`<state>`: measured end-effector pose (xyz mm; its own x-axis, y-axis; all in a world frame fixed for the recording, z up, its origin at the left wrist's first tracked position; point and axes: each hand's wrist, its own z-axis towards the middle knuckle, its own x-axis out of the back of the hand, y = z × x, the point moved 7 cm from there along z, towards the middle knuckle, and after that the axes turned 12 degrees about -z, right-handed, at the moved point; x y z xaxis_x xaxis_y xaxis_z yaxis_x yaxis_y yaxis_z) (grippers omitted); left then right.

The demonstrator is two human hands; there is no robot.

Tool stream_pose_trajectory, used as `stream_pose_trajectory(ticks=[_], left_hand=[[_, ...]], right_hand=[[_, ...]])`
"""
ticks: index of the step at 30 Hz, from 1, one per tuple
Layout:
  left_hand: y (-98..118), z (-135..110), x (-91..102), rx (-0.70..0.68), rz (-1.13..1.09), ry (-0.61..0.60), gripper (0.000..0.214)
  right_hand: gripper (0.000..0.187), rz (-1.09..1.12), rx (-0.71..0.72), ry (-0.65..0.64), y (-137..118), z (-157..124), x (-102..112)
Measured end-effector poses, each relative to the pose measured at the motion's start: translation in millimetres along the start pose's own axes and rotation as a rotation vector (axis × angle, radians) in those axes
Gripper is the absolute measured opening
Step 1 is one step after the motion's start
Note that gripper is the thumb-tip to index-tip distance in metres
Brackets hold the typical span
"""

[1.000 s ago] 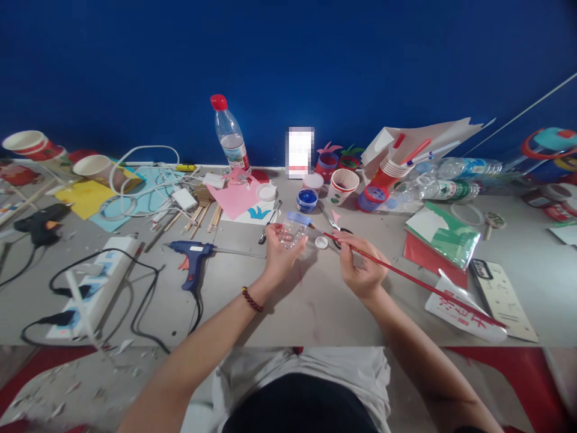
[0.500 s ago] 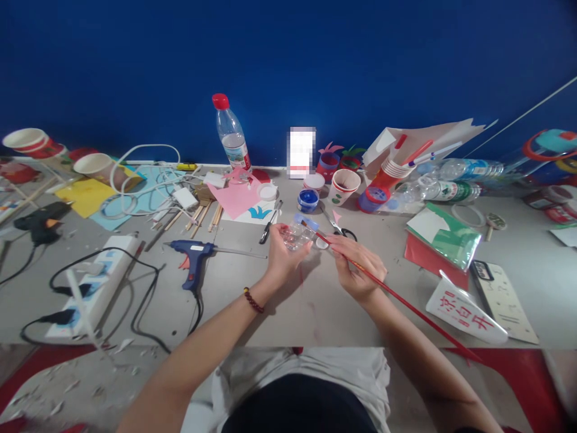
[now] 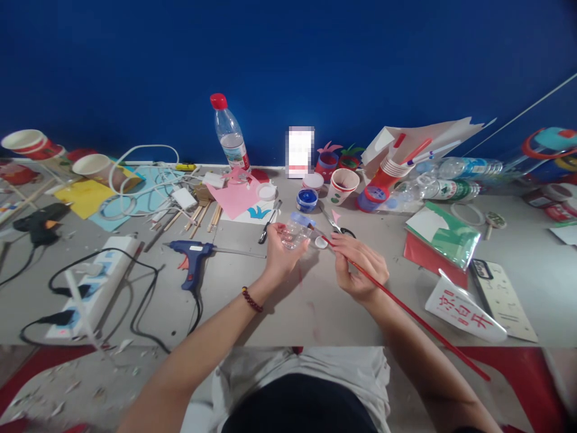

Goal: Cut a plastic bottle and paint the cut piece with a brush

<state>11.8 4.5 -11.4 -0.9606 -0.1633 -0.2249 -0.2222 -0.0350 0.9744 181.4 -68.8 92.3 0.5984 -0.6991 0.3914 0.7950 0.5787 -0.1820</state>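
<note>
My left hand (image 3: 283, 257) is closed around a clear plastic bottle piece (image 3: 295, 237), part of which is painted light blue at its far edge. Between the fingers of my right hand (image 3: 362, 264) is a long red paintbrush (image 3: 406, 307); its bristle end points at the painted rim, and whether it touches I cannot tell. An open jar of blue paint (image 3: 307, 199) stands just beyond the plastic piece. Beside it are a paper cup (image 3: 344, 185) and black-handled scissors (image 3: 338, 225). A small white cap (image 3: 321, 242) lies between my hands.
To the left lie a blue glue gun (image 3: 193, 258), a black pen (image 3: 269, 222) and a white power strip (image 3: 94, 285) with cables. A red-capped bottle (image 3: 231, 138) stands at the back. On the right are a green packet (image 3: 446, 234) and plastic bottles (image 3: 453, 189).
The plastic piece has turned slightly in my left hand, showing more of its blue edge. The brush has shifted a little, its handle end swinging lower and to the right.
</note>
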Motion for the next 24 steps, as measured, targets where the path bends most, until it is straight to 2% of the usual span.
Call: stream_pose_trajectory(ticks=[6,12,24], left_hand=[[0.4,0.9,1.2,-0.003,0.040,0.001,0.060],[6.6,-0.7,-2.6,-0.045,0.104,-0.047,0.059],[2.9,-1.2,-1.3,-0.041,0.060,-0.061,0.059]], right_hand=[[0.025,0.015,-0.016,0.078,0.2,-0.2,6.9],[0.027,0.048,0.023,-0.009,0.8,-9.1,-2.5],[0.031,0.054,-0.032,-0.018,1.5,-1.9,-1.8]])
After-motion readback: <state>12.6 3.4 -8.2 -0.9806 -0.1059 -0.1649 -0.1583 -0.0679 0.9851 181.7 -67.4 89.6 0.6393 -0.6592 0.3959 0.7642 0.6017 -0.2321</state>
